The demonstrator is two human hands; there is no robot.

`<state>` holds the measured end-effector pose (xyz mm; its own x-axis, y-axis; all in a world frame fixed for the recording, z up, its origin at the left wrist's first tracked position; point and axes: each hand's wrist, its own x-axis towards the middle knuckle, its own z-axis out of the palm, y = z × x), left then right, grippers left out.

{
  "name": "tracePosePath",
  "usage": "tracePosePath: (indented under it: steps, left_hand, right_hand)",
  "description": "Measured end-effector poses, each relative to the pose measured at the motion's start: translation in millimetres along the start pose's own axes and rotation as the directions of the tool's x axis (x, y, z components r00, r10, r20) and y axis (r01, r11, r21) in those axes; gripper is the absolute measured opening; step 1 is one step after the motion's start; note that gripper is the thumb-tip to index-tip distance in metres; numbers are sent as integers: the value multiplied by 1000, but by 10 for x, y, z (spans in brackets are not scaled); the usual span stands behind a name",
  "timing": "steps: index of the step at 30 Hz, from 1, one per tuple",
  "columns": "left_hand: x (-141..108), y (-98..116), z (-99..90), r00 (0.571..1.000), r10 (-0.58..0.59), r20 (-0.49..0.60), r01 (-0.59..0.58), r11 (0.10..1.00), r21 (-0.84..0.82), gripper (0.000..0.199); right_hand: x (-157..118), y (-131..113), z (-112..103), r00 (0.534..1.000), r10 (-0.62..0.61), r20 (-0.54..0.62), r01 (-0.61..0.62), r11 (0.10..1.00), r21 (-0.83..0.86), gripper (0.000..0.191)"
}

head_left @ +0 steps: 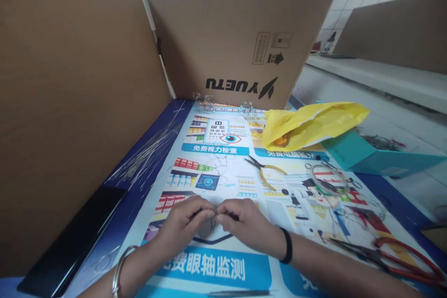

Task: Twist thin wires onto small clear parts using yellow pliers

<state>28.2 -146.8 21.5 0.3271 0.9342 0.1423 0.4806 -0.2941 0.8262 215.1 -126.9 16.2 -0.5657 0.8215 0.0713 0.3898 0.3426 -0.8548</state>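
My left hand (191, 218) and my right hand (240, 221) meet over the printed table cover, fingertips almost touching. Both are closed in a pinch. A small greyish, rounded thing (206, 229) shows just beneath the fingertips; its kind is too blurred to tell, and the fingers hide what they pinch. Beyond the hands lie yellow-handled pliers (267, 170), jaws toward the left. Fine bent wires (220, 163) are scattered to the left of the pliers. A metal bangle is on my left wrist, a black band on my right.
Straight wires (150, 149) lie along the left edge, near a black flat object (73, 237). Red-handled scissors (387, 256) and a wire coil (328, 179) are at right. A yellow bag (314, 123) leans by a teal box (373, 158). Cardboard panels (226, 32) stand behind and left.
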Motion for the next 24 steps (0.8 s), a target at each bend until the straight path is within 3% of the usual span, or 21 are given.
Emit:
tracePosePath:
  steps: [7,12,14,16,18,19,21,24]
  left_hand:
    - [-30,5,78,999,-10,-38,11,1000,23,18]
    - [56,118,225,983,-60,-171,62,998,6,19]
    - [113,144,281,976,-48,-211,48,999,-6,19]
    - [149,150,300,972,-38,-232,35,999,-18,17]
    - [150,145,276,972,-43,-232,38,999,-27,16]
    - [139,142,252,973,-46,-224,40,999,-32,16]
    - [106,143,200,978,-35,-208,26,999,-45,17]
    - [58,169,162,985,-4,-171,-12,995,-95,20]
  right_hand:
    - [-6,-25,65,995,83,-61,-72,983,171,13]
    - [1,7,61,983,167,-76,-118,890,440,18]
    - [14,5,2,982,166,-89,-109,887,448,20]
    - [36,-15,-117,989,113,-95,-79,948,309,20]
    - [61,-35,-283,996,-5,-92,0,999,-53,17]
    - [73,-32,-374,994,-70,-88,43,960,-278,15]
    - [92,21,-544,974,-155,-163,7,746,-666,21]
    - [113,225,-712,944,-127,-304,-228,415,-881,58]
